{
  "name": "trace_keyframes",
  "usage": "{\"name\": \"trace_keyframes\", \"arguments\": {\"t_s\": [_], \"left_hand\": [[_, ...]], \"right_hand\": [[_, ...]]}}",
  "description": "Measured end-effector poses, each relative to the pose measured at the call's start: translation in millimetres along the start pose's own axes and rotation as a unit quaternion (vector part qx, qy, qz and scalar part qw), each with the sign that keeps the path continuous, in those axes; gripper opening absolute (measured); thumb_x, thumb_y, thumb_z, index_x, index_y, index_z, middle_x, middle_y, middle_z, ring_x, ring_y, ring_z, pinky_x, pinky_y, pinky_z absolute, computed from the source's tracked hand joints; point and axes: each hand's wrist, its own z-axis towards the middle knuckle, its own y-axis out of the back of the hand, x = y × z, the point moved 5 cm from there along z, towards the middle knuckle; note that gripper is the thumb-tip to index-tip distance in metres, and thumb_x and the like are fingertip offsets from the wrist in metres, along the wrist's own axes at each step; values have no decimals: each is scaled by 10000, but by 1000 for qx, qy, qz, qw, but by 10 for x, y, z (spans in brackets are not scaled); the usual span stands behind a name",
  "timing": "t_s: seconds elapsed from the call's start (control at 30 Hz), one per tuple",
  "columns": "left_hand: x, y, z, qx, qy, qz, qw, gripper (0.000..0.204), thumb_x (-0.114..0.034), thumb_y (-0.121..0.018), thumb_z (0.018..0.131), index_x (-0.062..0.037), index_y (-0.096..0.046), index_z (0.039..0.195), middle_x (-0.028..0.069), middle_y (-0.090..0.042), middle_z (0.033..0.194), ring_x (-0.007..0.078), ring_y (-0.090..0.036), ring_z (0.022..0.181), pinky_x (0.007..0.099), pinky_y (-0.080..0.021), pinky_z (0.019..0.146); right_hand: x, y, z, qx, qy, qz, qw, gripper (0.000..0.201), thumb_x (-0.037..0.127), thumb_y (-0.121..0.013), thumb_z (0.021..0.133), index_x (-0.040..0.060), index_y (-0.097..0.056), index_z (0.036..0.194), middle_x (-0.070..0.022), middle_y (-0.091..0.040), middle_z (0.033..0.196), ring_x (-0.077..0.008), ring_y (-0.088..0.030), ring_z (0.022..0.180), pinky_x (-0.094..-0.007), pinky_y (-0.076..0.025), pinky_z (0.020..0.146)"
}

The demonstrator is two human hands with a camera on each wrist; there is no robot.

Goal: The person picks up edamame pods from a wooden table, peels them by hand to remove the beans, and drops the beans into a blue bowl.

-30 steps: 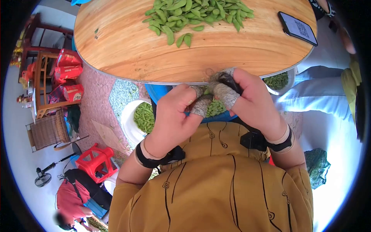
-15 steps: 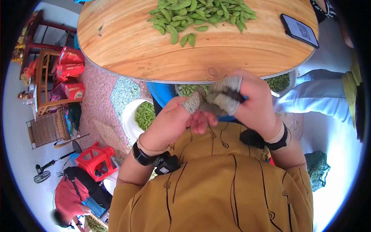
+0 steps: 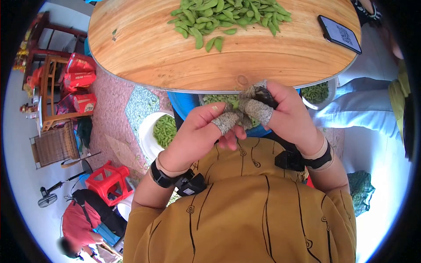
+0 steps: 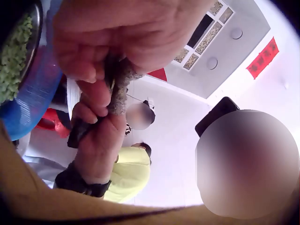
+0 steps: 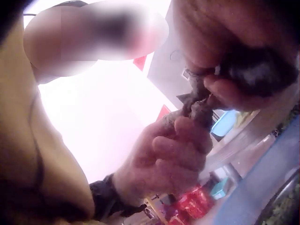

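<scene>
Both hands meet just below the table's front edge, thumbs and forefingers wrapped in grey tape. In the head view the left hand and right hand pinch a small green pod between their fingertips, mostly hidden by the taped fingers. Some left fingers curl below it. The left wrist view shows the hands' fingers touching, and the right wrist view shows both hands close together. Beneath them is a bowl of shelled green beans, also visible in the left wrist view.
A pile of green pods lies on the round wooden table, with a phone at its right. White buckets of green pods and greens stand below. A red stool and seated person are at lower left.
The hands stayed together while their fingers shifted; the left fingers dropped below the thumb. A green pod shows between the fingertips again after being hidden half a second ago.
</scene>
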Motion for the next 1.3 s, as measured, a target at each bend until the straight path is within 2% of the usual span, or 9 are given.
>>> {"name": "trace_keyframes", "arguments": {"t_s": [0.3, 0.4, 0.47, 0.6, 0.67, 0.9, 0.97, 1.1, 1.3], "left_hand": [[97, -90, 13, 153, 13, -231, 961, 437, -400, -535, 928, -1, -567, 1104, 202, -658, 939, 190, -600, 563, 238, -448, 489], [26, -162, -8, 196, 6, -303, 933, 308, -268, -531, 952, -13, -569, 1121, 167, -672, 984, 145, -615, 627, 215, -453, 507], [33, -28, 2, -12, -21, -210, 977, 234, -178, -561, 933, -17, -579, 1102, 132, -674, 937, 108, -591, 605, 205, -441, 503], [5, 96, 29, -9, -63, -71, 995, 185, -101, -551, 921, -21, -591, 1083, 88, -663, 884, 81, -575, 621, 196, -439, 515], [-17, 103, 11, -69, -51, 20, 996, 195, -28, -488, 904, -13, -596, 1065, 52, -642, 843, 70, -565, 653, 192, -441, 539], [-36, 45, 7, -68, -83, 65, 992, 296, 67, -396, 832, 1, -589, 1047, 19, -627, 823, 53, -535, 663, 192, -443, 574], [-59, 28, 7, -66, -98, 88, 989, 286, 72, -402, 831, 1, -589, 1036, 19, -624, 820, 54, -538, 668, 193, -447, 576], [-87, 23, -4, -65, -120, 177, 975, 237, 53, -418, 861, -2, -593, 1011, 20, -625, 816, 57, -544, 659, 195, -451, 573], [12, 66, 55, -5, -32, -43, 999, 159, -31, -443, 919, -14, -587, 983, 24, -627, 811, 65, -543, 625, 198, -446, 558]], "right_hand": [[-73, -112, 3, 100, 9, 172, 980, 140, 60, -615, 878, -11, -606, 998, -29, -651, 837, -75, -589, 676, -234, -488, 625], [19, -73, 20, 62, 134, 56, 987, 165, 98, -582, 913, -9, -580, 1038, -21, -611, 773, -67, -552, 616, -215, -453, 554], [7, -54, -5, 69, -75, -26, 994, 176, 97, -542, 927, -14, -563, 1062, -34, -611, 791, -81, -566, 598, -219, -472, 537], [-51, -65, -102, 78, -85, -65, 991, 183, 73, -497, 926, -16, -554, 1075, -18, -598, 771, -71, -565, 596, -210, -472, 522], [-5, -70, -127, 81, -26, -91, 992, 204, 47, -530, 816, -15, -550, 1009, -64, -643, 777, -159, -650, 626, -269, -501, 528], [66, -100, -122, 91, 53, -140, 984, 250, -3, -502, 765, -4, -567, 1006, -68, -657, 802, -164, -668, 670, -281, -509, 591], [37, -108, -128, 91, -57, -55, 993, 253, -7, -504, 787, 2, -581, 1028, -44, -648, 798, -124, -639, 643, -257, -485, 559], [-53, -100, -97, 91, -44, -13, 995, 251, -7, -492, 824, 9, -585, 1056, -15, -628, 788, -77, -551, 528, -219, -433, 474], [-163, -137, -130, 80, -120, 124, 982, 251, 10, -453, 858, 34, -588, 1069, 10, -601, 786, -35, -464, 498, -190, -369, 429]]}}
